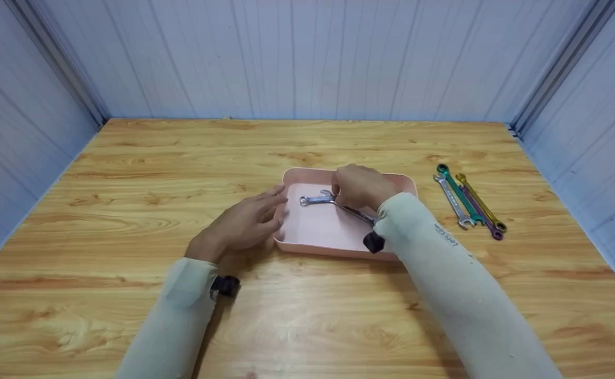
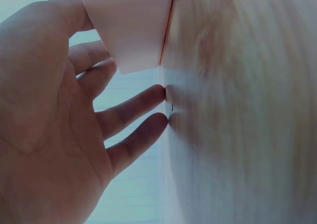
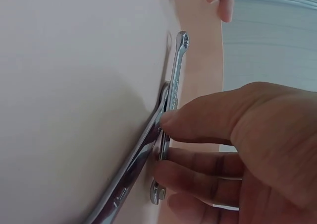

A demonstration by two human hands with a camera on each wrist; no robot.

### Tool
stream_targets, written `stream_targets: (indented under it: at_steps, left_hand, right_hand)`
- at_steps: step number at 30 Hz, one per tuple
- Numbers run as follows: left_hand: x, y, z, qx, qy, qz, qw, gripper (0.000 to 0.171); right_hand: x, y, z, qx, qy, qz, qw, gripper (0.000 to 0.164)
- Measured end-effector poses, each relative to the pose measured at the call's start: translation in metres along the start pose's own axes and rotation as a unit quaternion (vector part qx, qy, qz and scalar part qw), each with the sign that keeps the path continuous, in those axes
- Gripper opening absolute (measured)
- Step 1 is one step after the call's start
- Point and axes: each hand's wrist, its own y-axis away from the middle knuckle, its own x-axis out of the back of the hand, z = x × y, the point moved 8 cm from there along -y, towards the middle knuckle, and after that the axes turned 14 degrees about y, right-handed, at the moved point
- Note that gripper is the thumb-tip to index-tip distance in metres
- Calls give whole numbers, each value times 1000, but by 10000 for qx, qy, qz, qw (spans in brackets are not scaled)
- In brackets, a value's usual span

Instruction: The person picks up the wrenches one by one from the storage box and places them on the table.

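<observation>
My right hand [image 1: 365, 185] reaches into a shallow pink tray [image 1: 310, 229] and pinches a small silver combination wrench [image 3: 176, 73] between thumb and fingers. Its ring end points left in the head view, and its open end shows below the fingers in the right wrist view. Beside it in the tray lies a longer silver wrench [image 3: 131, 167], partly hidden by the right hand and sleeve in the head view. My left hand [image 1: 246, 221] is at the tray's left side, fingers spread. In the left wrist view, some fingers overlap the tray wall and two fingertips [image 2: 161, 120] meet the tabletop.
Right of the tray, a silver wrench [image 1: 452, 200], a green wrench [image 1: 462, 195], a purple wrench [image 1: 483, 216] and a yellow wrench [image 1: 481, 202] lie close together on the wooden table [image 1: 128, 210]. Pale panel walls [image 1: 307, 58] enclose the table's back and sides.
</observation>
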Motion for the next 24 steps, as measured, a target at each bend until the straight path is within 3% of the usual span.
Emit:
stream_targets:
  at_steps: [19, 24]
  left_hand:
    - [-2, -3, -5, 353, -67, -12, 9994, 55]
    - [-1, 0, -3, 217, 7, -2, 9998, 54]
  right_hand:
    - [-6, -1, 6, -229, -234, -117, 9994, 8]
    - [-5, -1, 4, -109, -92, 4, 9999, 10]
